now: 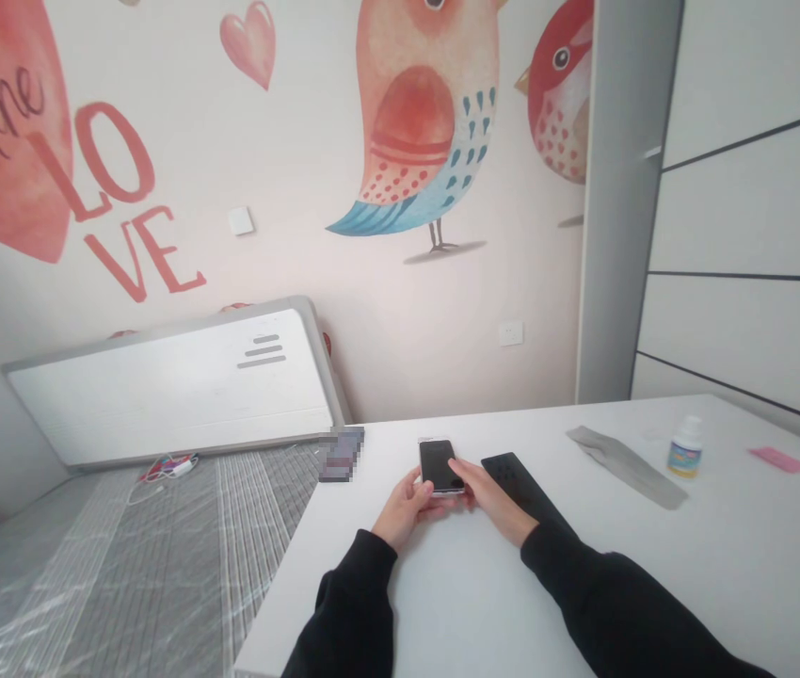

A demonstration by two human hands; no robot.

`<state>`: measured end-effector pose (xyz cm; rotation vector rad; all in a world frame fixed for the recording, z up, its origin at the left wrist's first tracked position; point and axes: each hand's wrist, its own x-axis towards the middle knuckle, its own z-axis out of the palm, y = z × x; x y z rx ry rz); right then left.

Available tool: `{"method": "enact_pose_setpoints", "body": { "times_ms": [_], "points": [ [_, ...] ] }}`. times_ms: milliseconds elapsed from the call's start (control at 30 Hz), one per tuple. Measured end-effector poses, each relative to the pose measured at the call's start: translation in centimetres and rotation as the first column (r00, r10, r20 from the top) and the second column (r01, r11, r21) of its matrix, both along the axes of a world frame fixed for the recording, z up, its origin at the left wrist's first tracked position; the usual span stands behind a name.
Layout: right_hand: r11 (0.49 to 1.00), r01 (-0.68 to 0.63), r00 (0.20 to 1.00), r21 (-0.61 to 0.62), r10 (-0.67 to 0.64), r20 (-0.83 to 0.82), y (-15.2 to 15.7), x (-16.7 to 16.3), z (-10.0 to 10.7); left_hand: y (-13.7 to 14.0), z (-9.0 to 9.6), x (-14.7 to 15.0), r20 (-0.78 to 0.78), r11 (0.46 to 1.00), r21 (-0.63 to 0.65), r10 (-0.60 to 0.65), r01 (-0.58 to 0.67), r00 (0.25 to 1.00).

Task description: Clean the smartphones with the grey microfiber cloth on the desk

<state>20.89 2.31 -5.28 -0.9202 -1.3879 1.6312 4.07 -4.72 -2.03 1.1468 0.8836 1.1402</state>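
White table cut off below; right fingers partly cover phone.

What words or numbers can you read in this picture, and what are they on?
"LO" above "VE": in red letters on the wall.
"ntine": on the big red heart, with its start cut off by the picture's edge.
Label on the white bottle: too small and blurred to read.
Pixelated dark item: nothing readable.
Dark phone: no readable text.
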Motion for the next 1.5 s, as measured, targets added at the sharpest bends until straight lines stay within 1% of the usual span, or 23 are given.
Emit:
{"method": "enact_pose_setpoints", "body": {
  "times_ms": [200,367,533,733,967,1167,1500],
  "points": [
    [0.999,-0.047,0.997,-0.008,0.046,-0.065,-1.4,0.8,1.0,0.2,-0.4,-0.4,-0.036,0.999,-0.033,0.016,-0.017,0.999],
    [0.995,-0.102,0.991,-0.012,0.100,-0.087,-1.7,1.2,1.8,0.6,-0.9,-0.6,-0.092,0.997,-0.073,0.027,-0.034,0.995],
    [0.991,-0.127,0.987,-0.031,0.123,-0.101,-1.6,1.6,1.9,0.7,-1.2,-0.7,-0.124,0.992,-0.104,0.053,-0.066,0.991],
    [0.993,-0.097,0.990,-0.060,0.091,-0.108,-1.3,1.8,1.4,0.9,-1.7,-0.6,-0.178,0.984,-0.145,0.076,-0.103,0.981],
    [0.996,-0.078,0.992,-0.042,0.074,-0.106,-1.5,1.9,1.6,1.0,-2.1,-0.2,-0.226,0.984,-0.151,0.055,-0.090,0.973],
    [0.997,-0.077,0.992,0.000,0.076,-0.097,-1.7,1.8,1.2,1.1,-2.9,0.0,-0.240,0.984,-0.146,0.066,-0.104,0.968],
    [0.993,0.028,0.999,0.116,-0.025,-0.024,-1.7,0.4,-0.6,1.6,-3.9,0.4,-0.277,0.979,-0.136,0.112,-0.154,0.954]
  ]
}}
